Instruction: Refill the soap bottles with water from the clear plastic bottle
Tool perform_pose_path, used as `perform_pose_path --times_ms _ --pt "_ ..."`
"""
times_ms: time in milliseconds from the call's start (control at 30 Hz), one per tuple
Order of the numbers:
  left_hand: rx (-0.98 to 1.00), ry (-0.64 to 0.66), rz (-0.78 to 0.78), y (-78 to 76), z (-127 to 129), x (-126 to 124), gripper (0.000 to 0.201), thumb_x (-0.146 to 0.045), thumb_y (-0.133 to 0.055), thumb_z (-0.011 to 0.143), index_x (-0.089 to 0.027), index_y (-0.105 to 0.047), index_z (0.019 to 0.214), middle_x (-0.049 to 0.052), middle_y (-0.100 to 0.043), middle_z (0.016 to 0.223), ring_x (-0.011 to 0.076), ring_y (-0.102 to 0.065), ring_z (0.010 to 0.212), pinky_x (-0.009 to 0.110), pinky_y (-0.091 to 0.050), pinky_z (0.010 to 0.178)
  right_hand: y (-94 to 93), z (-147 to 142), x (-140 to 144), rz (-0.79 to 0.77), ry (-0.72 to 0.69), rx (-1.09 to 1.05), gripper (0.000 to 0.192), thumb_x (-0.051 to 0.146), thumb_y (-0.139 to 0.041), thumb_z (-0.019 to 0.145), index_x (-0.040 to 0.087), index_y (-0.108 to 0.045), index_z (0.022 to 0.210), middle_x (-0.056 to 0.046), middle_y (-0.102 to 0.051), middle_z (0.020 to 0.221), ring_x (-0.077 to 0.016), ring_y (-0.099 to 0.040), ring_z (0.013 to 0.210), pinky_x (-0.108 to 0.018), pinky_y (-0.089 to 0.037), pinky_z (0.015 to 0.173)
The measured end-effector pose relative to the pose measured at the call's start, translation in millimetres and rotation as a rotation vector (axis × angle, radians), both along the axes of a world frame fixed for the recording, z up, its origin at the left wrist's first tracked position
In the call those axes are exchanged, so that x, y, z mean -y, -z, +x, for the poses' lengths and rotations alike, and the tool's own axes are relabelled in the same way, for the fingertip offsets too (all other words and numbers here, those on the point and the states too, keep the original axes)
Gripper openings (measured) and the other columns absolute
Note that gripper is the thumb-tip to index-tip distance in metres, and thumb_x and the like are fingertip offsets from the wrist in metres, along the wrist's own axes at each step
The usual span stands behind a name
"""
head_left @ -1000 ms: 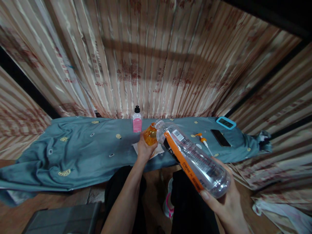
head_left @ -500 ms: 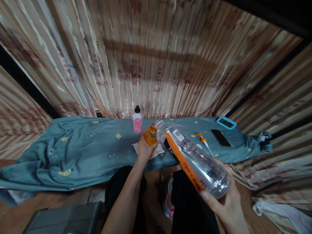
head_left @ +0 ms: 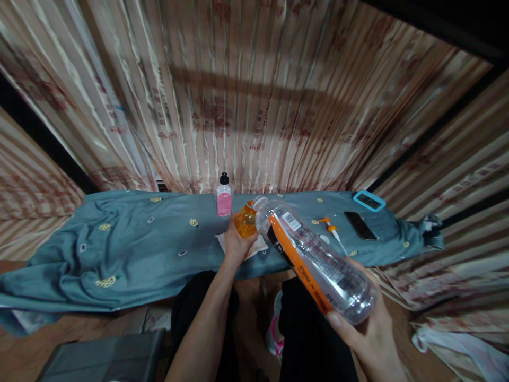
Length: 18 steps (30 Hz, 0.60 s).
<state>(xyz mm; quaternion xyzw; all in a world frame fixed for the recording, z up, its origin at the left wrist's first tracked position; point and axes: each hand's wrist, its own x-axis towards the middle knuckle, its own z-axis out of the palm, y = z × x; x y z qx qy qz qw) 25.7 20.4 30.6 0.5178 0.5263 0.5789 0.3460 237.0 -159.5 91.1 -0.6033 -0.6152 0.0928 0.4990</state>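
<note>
My left hand (head_left: 237, 245) is closed around an amber bottle (head_left: 246, 220) with its open neck up and leaning right. In my right hand (head_left: 368, 323) is a large clear plastic bottle (head_left: 314, 260) with an orange and black label, gripped near its base. The clear bottle is tilted, and its mouth meets the neck of the amber bottle. Whether any liquid is passing between them I cannot make out. Below the amber bottle lies a white tissue (head_left: 260, 245). An orange pump top (head_left: 331, 228) with a long tube rests on the cloth to the right.
A teal pineapple-print cloth (head_left: 147, 244) covers the low table. A pink-labelled bottle with a black cap (head_left: 224, 197) stands at the back. On the right are a phone (head_left: 360, 225) and a blue-framed digital clock (head_left: 369, 200). A grey box (head_left: 107, 355) sits at lower left. Curtains (head_left: 246, 95) hang behind.
</note>
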Motion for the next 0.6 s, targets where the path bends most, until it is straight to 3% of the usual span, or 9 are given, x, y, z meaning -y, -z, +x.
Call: perform_pose_path --times_ms 600 --pt "-0.034 -0.002 -0.034 -4.1 -0.9 2.4 0.07 -0.019 -0.087 0.06 -0.021 -0.053 0.121 0.008 -0.075 0.119 0.0282 -0.073 0.11 0.042 -0.058 0.098 0.4 -0.5 -0.1 -0.011 0.003 -0.022 0.075 0.056 -0.072 0.081 0.023 -0.046 0.143 -0.011 -0.056 0.135 -0.0314 -0.058 0.12 -0.041 -0.046 0.097"
